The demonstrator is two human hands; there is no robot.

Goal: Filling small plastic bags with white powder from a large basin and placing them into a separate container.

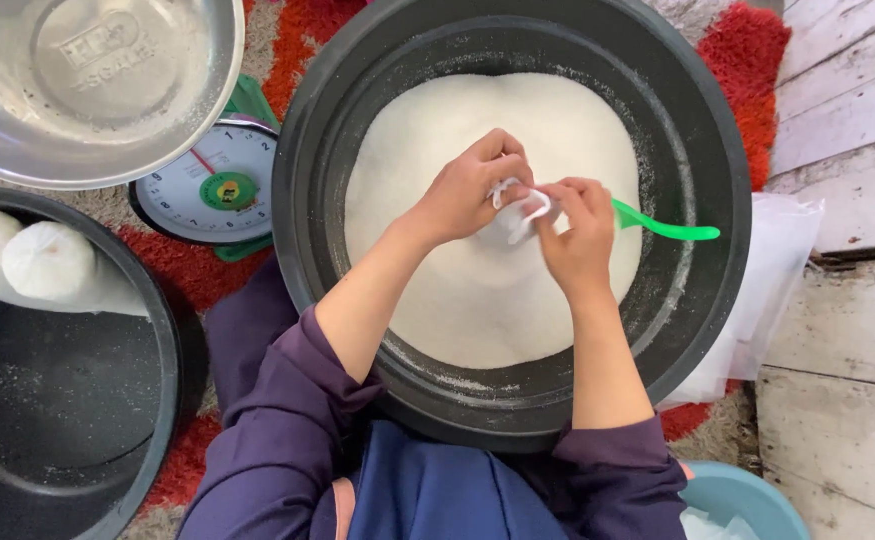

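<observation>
Both hands are meeting over the middle of a large black tub (pixel 717 300) that is holding a broad mound of white grains (pixel 477 300). Left hand (pixel 472 185) is closing its fingers on the top of a small clear plastic bag (pixel 517 212), while right hand (pixel 575 232) is pinching the same bag from the other side, fingers bent and narrow around the twisted plastic. Just beside the right hand, a green scoop (pixel 667 228) is lying on the grains with its handle pointing toward the tub wall. To the left of the tub, a dial scale (pixel 212 185) with a white face is sitting on a red and orange rug (pixel 182 270), partly covered by a steel bowl (pixel 97 80). A second black tub (pixel 77 400) at lower left is holding filled white bags (pixel 47 260) along its upper edge. A stack of empty plastic bags (pixel 772 290) is lying to the right, on pale wooden boards (pixel 847 330).
</observation>
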